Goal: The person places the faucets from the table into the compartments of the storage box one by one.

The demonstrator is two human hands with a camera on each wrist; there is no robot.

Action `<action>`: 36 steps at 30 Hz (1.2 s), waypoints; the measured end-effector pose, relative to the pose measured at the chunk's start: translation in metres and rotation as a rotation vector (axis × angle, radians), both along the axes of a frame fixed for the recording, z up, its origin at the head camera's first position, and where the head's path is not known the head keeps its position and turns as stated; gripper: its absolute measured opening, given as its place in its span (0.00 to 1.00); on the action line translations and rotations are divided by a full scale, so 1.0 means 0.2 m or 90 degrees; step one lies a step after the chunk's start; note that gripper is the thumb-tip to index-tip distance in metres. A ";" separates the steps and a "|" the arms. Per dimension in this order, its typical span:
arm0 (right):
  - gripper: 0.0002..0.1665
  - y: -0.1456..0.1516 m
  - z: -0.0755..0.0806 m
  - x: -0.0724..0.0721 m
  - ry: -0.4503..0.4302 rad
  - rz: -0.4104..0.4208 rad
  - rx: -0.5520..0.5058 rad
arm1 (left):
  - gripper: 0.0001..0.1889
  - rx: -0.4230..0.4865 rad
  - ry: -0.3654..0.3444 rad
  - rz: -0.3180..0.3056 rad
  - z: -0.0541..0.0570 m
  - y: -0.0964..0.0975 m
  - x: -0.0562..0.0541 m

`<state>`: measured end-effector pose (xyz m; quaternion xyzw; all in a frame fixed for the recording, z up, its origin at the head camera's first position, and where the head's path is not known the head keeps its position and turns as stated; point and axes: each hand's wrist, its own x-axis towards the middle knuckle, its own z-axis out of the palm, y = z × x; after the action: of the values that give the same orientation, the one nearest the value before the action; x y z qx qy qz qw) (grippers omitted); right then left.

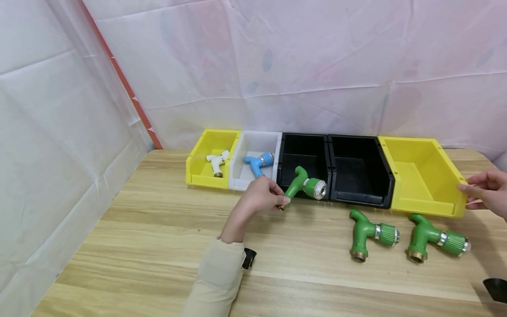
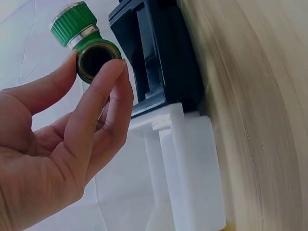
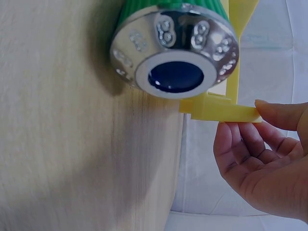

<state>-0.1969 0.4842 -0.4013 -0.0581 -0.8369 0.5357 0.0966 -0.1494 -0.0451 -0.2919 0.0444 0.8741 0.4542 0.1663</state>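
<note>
The left hand pinches a green tap by its threaded end, thumb against fingertips, the remaining fingers bent. That tap is held up in front of the left black bin, its spout and knob overlapping the bin's opening in the head view; whether it touches the bin I cannot tell. The right hand, well to the right of the left black bin, holds the side wall of the large yellow bin between thumb and fingers.

Just right of the left black bin stands the right black bin. Just left of it is the white bin, with a blue tap inside; farther left, the small yellow bin contains a white tap. Forward and right of the left black bin, a second green tap and a third green tap lie on the worktop.
</note>
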 end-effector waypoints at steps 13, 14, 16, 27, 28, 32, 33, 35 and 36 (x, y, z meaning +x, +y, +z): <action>0.16 0.00 0.00 0.00 0.006 0.005 0.002 | 0.07 0.010 0.011 0.038 -0.01 0.07 -0.05; 0.16 0.00 0.00 0.00 0.007 0.005 0.004 | 0.07 0.014 0.010 0.041 0.00 0.08 -0.05; 0.16 0.00 -0.01 0.00 0.008 0.006 0.004 | 0.07 0.018 0.007 0.048 0.00 0.09 -0.06; 0.16 0.00 0.00 0.00 -0.007 0.001 0.003 | 0.07 0.002 0.019 0.087 0.03 0.18 -0.13; 0.16 0.00 0.00 0.00 -0.009 0.000 0.006 | 0.07 0.002 0.019 0.089 0.04 0.18 -0.13; 0.15 0.00 0.00 0.00 -0.015 -0.003 0.011 | 0.07 -0.002 0.016 0.097 0.04 0.20 -0.15; 0.15 0.00 0.00 0.00 -0.017 -0.004 0.014 | 0.07 -0.003 0.015 0.099 0.04 0.20 -0.16; 0.14 0.00 0.00 0.00 -0.019 -0.006 0.020 | 0.07 -0.007 0.013 0.107 0.04 0.21 -0.16; 0.14 0.00 0.00 0.00 -0.019 -0.006 0.022 | 0.07 -0.010 0.014 0.110 0.04 0.21 -0.17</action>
<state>-0.1976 0.4849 -0.4019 -0.0684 -0.8469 0.5200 0.0875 -0.1827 -0.0024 -0.2849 -0.0275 0.8799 0.4597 0.1170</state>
